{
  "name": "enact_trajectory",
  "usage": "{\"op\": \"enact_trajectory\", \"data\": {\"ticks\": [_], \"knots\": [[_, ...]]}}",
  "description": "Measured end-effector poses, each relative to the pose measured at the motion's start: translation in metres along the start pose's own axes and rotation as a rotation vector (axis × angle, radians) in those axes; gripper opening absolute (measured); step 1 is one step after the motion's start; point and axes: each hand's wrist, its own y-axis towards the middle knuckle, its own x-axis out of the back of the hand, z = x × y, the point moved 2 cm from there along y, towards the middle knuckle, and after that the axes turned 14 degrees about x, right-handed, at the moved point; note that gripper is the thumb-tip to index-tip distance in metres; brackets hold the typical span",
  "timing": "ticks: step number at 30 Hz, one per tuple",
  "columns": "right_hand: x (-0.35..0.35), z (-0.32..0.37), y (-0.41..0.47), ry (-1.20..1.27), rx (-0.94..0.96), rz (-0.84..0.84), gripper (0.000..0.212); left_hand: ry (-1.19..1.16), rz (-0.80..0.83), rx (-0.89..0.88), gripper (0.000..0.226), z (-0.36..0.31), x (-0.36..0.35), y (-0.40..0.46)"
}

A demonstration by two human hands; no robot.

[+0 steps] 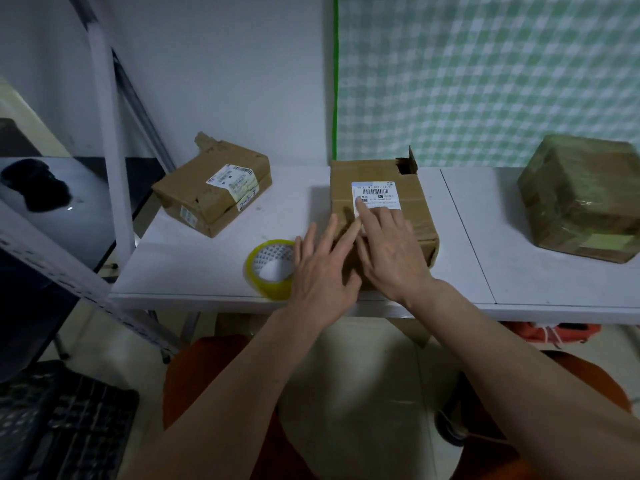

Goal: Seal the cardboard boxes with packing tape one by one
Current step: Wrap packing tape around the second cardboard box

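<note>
A brown cardboard box [412, 199] with a white barcode label stands at the middle of the white table [194, 271]. One corner flap at its far right sticks up. My right hand [391, 251] lies flat on the box top, fingers spread over the label. My left hand [322, 275] rests open against the box's near left edge. A roll of clear yellowish packing tape [268, 268] lies flat on the table just left of my left hand. A battered flat box [211, 188] sits at the back left. A box fully wrapped in tape [581, 199] sits at the far right.
A grey metal shelf post [110, 133] and diagonal brace rise at the table's left end. A dark surface [52, 202] lies left of it. A green checked cloth [485, 74] hangs behind the table. A black crate [62, 420] sits on the floor at lower left.
</note>
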Motion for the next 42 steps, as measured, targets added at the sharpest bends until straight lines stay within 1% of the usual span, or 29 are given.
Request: {"op": "enact_trajectory", "data": {"ticks": [2, 3, 5, 6, 7, 9, 11, 13, 15, 17, 20, 22, 25, 29, 31, 33, 35, 36, 37, 39, 41, 42], "knots": [[0.001, 0.001, 0.001, 0.009, -0.012, -0.008, 0.041, -0.203, 0.009, 0.037, 0.091, 0.0, 0.005, -0.001], [0.001, 0.002, 0.001, 0.02, -0.023, -0.025, 0.038, -0.309, -0.026, 0.087, 0.092, 0.005, 0.01, -0.001], [0.004, 0.006, 0.001, 0.061, -0.038, -0.097, 0.034, -0.449, -0.177, 0.239, 0.086, 0.026, 0.024, -0.001], [0.005, 0.011, 0.002, 0.083, -0.029, -0.139, 0.031, -0.464, -0.245, 0.328, 0.08, 0.041, 0.032, 0.0], [0.006, 0.017, 0.003, 0.103, -0.008, -0.172, 0.029, -0.449, -0.279, 0.41, 0.075, 0.056, 0.038, 0.0], [0.005, 0.03, 0.007, 0.148, 0.05, -0.205, 0.027, -0.38, -0.268, 0.496, 0.066, 0.082, 0.048, -0.001], [0.002, 0.045, 0.011, 0.207, 0.117, -0.19, 0.032, -0.308, -0.186, 0.493, 0.059, 0.1, 0.05, -0.002], [-0.004, 0.06, 0.013, 0.257, 0.175, -0.153, 0.034, -0.231, -0.053, 0.448, 0.057, 0.111, 0.045, -0.005], [-0.014, 0.069, 0.012, 0.315, 0.172, -0.104, 0.033, -0.164, 0.053, 0.403, 0.058, 0.114, 0.038, -0.008], [-0.024, 0.071, 0.009, 0.362, 0.097, -0.08, 0.03, -0.069, 0.071, 0.334, 0.059, 0.11, 0.028, -0.011], [-0.033, 0.067, 0.0, 0.394, -0.078, -0.136, 0.018, 0.114, 0.045, 0.212, 0.06, 0.101, 0.012, -0.012], [-0.035, 0.063, -0.005, 0.38, -0.144, -0.162, 0.016, 0.145, 0.009, 0.178, 0.05, 0.098, 0.005, -0.01], [-0.037, 0.063, -0.01, 0.367, -0.177, -0.133, 0.015, 0.03, -0.09, 0.211, 0.025, 0.101, 0.007, -0.005], [-0.042, 0.063, -0.012, 0.411, -0.197, -0.159, 0.014, -0.304, -0.093, 0.362, 0.019, 0.109, 0.022, -0.005], [-0.041, 0.066, -0.011, 0.459, -0.209, -0.237, 0.016, -0.451, -0.112, 0.417, 0.018, 0.11, 0.033, -0.008], [-0.035, 0.07, -0.004, 0.533, -0.213, -0.362, 0.017, -0.527, -0.088, 0.449, 0.016, 0.11, 0.042, -0.012], [-0.026, 0.073, 0.007, 0.602, -0.202, -0.454, 0.018, -0.584, -0.051, 0.435, 0.017, 0.108, 0.051, -0.017], [-0.02, 0.073, 0.012, 0.639, -0.189, -0.463, 0.022, -0.628, -0.036, 0.424, 0.017, 0.105, 0.056, -0.02], [-0.015, 0.073, 0.018, 0.678, -0.171, -0.442, 0.028, -0.681, -0.02, 0.411, 0.015, 0.101, 0.061, -0.023], [-0.006, 0.073, 0.024, 0.734, -0.128, -0.334, 0.039, -0.781, 0.02, 0.391, 0.015, 0.092, 0.068, -0.026], [0.0, 0.071, 0.026, 0.735, -0.101, -0.229, 0.042, -0.848, 0.068, 0.362, 0.018, 0.083, 0.072, -0.028], [0.003, 0.069, 0.027, 0.74, -0.1, -0.206, 0.041, -0.859, 0.09, 0.339, 0.018, 0.079, 0.074, -0.029]]}}
